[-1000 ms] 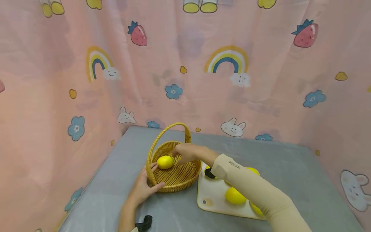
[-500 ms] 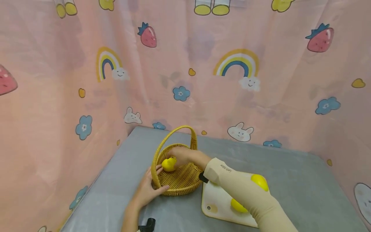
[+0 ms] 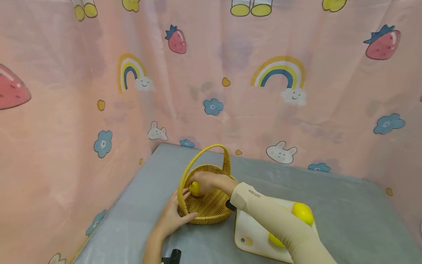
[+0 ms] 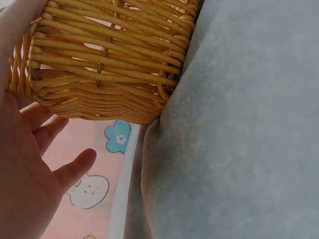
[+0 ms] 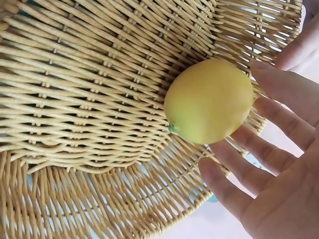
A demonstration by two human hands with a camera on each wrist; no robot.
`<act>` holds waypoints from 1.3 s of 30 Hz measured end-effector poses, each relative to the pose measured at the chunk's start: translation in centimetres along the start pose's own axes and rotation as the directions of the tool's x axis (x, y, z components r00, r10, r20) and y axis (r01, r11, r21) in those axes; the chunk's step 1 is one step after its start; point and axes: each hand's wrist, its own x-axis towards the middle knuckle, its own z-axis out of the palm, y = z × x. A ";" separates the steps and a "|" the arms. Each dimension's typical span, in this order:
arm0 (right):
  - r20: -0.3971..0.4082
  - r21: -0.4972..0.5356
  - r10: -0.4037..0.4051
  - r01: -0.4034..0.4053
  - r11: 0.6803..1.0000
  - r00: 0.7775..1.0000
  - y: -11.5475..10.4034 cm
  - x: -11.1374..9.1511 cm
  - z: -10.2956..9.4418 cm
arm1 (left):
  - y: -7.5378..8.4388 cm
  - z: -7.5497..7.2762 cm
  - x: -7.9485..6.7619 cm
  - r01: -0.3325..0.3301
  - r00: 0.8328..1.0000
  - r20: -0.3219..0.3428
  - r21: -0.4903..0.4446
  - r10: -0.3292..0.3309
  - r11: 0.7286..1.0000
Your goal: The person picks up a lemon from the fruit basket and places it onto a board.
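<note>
A yellow lemon [image 3: 194, 189] lies in the left part of the round wicker basket [image 3: 211, 220]. Over it reaches my right hand [image 3: 207, 182], hiding much of the fruit in the head view. The right wrist view shows the lemon [image 5: 209, 102] whole, with a small green tip; the nearly straight fingers of my right hand [image 5: 284, 169] touch its side. My left hand [image 3: 173, 216] holds the basket's left side beside the handle, thumb over the front rim. In the left wrist view, some fingers of the left hand [image 4: 30, 164] extend below the basket [image 4: 109, 59].
Right of the basket lies a white cutting board [image 3: 255, 229]. Yellow lemons [image 3: 302, 213] sit on it, partly hidden by my right sleeve [image 3: 273, 216]. A grey cloth [image 3: 349, 212] covers the table, and a pink patterned curtain [image 3: 244, 121] hangs behind.
My right hand has moved from beside the lemon to over it, covering most of it in the head view. The left hand stays on the basket. The head view has shifted slightly.
</note>
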 end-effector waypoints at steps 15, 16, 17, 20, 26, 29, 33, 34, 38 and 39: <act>0.066 0.004 0.105 -0.106 0.994 0.992 0.4 -0.9 0.7 | 0.8 0.4 0.6 -0.020 1.000 0.004 -0.023 0.020 1.000; 0.070 0.001 0.104 -0.104 0.995 0.992 0.4 -1.0 0.7 | 0.9 0.4 0.6 -0.017 1.000 0.004 -0.025 0.018 1.000; 0.078 -0.002 0.104 -0.104 0.995 0.992 0.5 -1.1 0.7 | 1.0 0.5 0.6 -0.017 1.000 0.004 -0.025 0.017 1.000; 0.122 -0.012 0.122 -0.121 0.993 0.985 0.6 -1.5 0.6 | 1.1 0.5 0.6 -0.013 1.000 0.011 -0.022 0.013 1.000; 0.227 0.003 0.160 -0.165 0.986 0.961 0.6 -2.4 1.1 | 1.0 0.7 0.4 -0.002 1.000 0.014 -0.011 0.002 1.000; 0.265 0.008 0.140 -0.147 0.989 0.954 0.5 -2.9 1.5 | 0.9 0.7 0.2 0.002 1.000 0.017 -0.012 -0.001 1.000; 0.267 0.020 0.081 -0.089 0.996 0.960 0.6 -3.3 1.8 | 0.7 0.6 0.0 0.000 1.000 0.006 -0.019 0.000 1.000; 0.264 0.021 0.069 -0.077 0.997 0.962 0.6 -3.4 1.9 | 0.7 0.5 0.0 0.000 1.000 0.001 -0.021 0.000 1.000; 0.243 0.042 0.053 -0.065 0.997 0.969 1.0 -3.9 1.9 | 0.5 0.3 -0.1 0.006 1.000 0.003 -0.026 -0.006 1.000; 0.236 0.050 0.054 -0.068 0.996 0.970 1.1 -4.1 1.9 | 0.4 0.3 -0.1 0.010 1.000 0.005 -0.028 -0.010 1.000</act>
